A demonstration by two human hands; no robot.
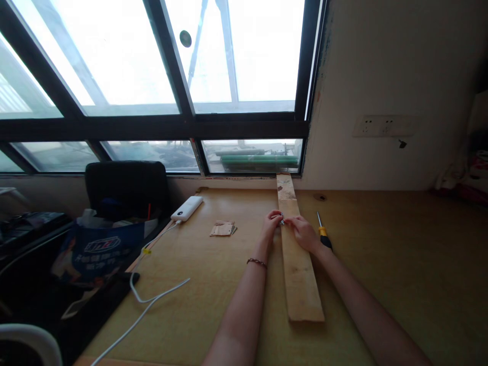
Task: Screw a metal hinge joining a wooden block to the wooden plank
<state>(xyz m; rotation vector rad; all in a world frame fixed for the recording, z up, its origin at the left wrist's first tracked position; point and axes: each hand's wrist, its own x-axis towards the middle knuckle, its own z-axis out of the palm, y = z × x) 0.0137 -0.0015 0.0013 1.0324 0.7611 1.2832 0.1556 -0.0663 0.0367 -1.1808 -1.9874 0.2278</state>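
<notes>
A long wooden plank (301, 279) lies on the table, running from near me toward the window. Over its far half, my left hand (272, 222) is closed in a pinch at the left edge. My right hand (303, 233) pinches from the other side and rests over the plank. Between the fingertips shows a small shiny metal piece (282, 221), too small to name. Just right of my right hand lies a screwdriver (323, 233) with a yellow and black handle, its shaft pointing away from me.
Left of the plank lie small wooden pieces (221, 229) beside some thin slivers. A white power bank (187, 208) with a white cable (152, 300) sits near the table's (229, 295) left edge. Beyond that edge are a black chair (125, 188) and a blue bag (102, 249).
</notes>
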